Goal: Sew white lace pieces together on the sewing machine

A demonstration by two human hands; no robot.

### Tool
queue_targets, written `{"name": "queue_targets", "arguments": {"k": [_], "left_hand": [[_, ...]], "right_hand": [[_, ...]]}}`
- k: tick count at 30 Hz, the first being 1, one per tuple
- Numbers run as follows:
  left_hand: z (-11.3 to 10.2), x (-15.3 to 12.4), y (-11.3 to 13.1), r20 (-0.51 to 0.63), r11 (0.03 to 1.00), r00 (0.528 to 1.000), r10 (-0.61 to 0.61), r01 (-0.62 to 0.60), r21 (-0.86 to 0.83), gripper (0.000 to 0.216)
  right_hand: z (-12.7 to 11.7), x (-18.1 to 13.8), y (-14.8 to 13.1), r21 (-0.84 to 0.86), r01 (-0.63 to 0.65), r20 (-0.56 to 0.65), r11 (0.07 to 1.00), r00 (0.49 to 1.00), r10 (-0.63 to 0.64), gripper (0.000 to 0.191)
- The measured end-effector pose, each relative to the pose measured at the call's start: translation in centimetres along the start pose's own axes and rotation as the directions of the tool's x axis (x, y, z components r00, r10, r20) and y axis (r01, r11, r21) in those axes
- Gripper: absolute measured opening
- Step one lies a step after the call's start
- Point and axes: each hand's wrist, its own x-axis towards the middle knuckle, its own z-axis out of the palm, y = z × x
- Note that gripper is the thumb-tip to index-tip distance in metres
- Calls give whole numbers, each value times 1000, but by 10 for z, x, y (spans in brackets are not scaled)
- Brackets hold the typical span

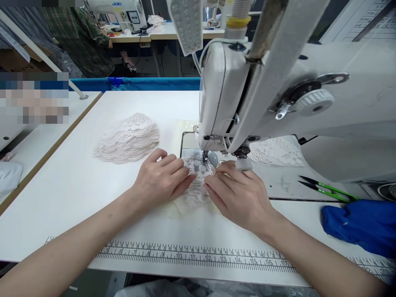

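Note:
A small white lace piece [195,187] lies flat on the table under the presser foot [204,159] of a white sewing machine [278,103]. My left hand [161,177] rests on the lace's left side with its fingers stretched out flat. On the lace's right side, my right hand [239,194] presses down with fingers extended toward the needle. Both hands touch the lace just in front of the foot.
A stack of lace pieces [128,138] sits at the left, another lace pile [275,152] behind the machine head. Green thread snips [328,189] and a blue cloth [361,225] lie at the right. A printed ruler [198,255] runs along the front edge. Another person stands far back left.

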Motion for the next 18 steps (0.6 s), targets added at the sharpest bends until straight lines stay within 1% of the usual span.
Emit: {"name": "queue_targets", "arguments": {"k": [2,4,6,8,9,12,14,18], "left_hand": [[1,1,0,-10,998,999,39,-40,-44,11],[4,2,-2,29,994,997,72,-69,-89,21],[8,2,-3,80,990,993,86,-76,-120,28],[10,1,-4,107,988,991,83,-69,-135,30],[11,1,-4,110,988,991,78,-63,-139,30],[12,0,-3,108,988,992,69,-53,-144,32],[12,0,-1,112,986,991,73,-56,-154,32],[12,1,5,124,979,988,93,-69,-191,31]], "right_hand": [[-2,0,-2,26,45,1,999,999,-45,15],[-5,0,-4,54,70,0,996,998,-70,16],[-7,0,-5,3,44,-40,999,998,-43,13],[-9,-1,-6,-56,8,-63,998,998,-12,11],[-9,-1,-6,-68,1,-49,998,999,-5,11],[-7,-4,-5,-76,-21,57,997,998,26,17],[-4,-5,-2,-112,-57,119,992,990,70,16],[1,-4,8,-163,-140,173,977,970,168,18]]}}
